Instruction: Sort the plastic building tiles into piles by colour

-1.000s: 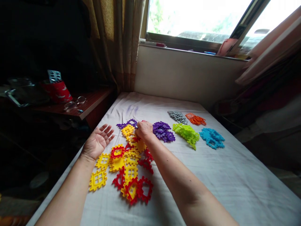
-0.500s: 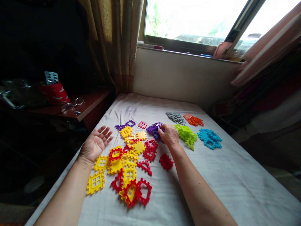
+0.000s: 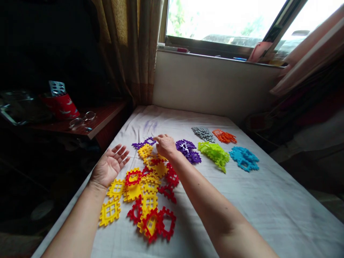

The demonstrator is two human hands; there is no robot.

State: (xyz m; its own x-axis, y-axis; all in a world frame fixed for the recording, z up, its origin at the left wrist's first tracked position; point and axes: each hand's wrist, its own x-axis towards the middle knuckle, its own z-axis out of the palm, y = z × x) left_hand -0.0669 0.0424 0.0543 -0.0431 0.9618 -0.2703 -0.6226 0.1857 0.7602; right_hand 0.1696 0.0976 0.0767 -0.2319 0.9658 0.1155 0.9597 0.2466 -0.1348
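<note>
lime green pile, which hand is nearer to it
Right. The right hand is left of the lime green pile, with the purple pile between; the left hand is farther left, palm up.

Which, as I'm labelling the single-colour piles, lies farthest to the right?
The blue pile, the only one of that colour; the green pile, orange pile, gray pile and purple pile all lie further left.

Yellow pieces: no readable text.
Red container: white figures, no lettering legible.
Blister pack: print unreadable.
Sheet: faint purple marks, illegible.
Windowsill items: too small to read.
</note>
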